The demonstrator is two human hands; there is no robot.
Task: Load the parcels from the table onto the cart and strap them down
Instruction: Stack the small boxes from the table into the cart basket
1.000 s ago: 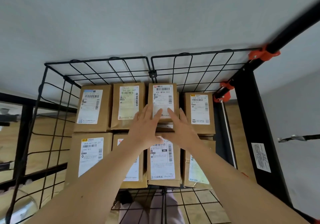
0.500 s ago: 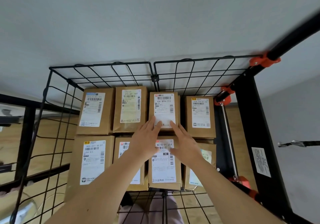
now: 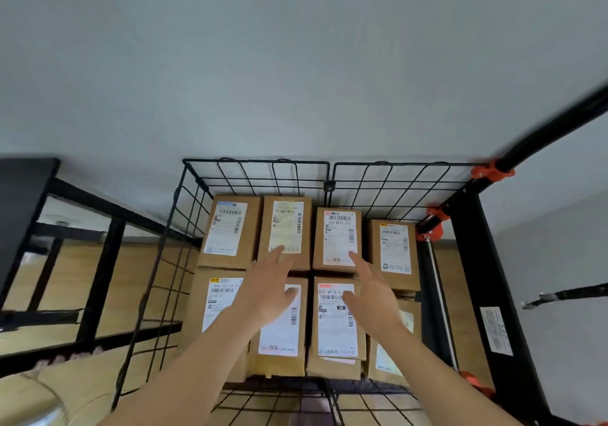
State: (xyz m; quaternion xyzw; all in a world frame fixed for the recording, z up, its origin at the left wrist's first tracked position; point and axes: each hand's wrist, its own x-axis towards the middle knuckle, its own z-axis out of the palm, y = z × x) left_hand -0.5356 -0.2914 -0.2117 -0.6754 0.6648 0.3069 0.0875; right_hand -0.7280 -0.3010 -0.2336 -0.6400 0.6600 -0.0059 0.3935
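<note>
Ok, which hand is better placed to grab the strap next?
Likely the right hand: the black strap lies on its side, past the cart's black post. The left hand hovers over the parcels, farther off.

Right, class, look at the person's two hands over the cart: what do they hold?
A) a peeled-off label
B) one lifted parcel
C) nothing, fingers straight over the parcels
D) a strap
C: the left hand and right hand are spread with straight fingers over the labelled parcels in the cart, gripping nothing.
</note>
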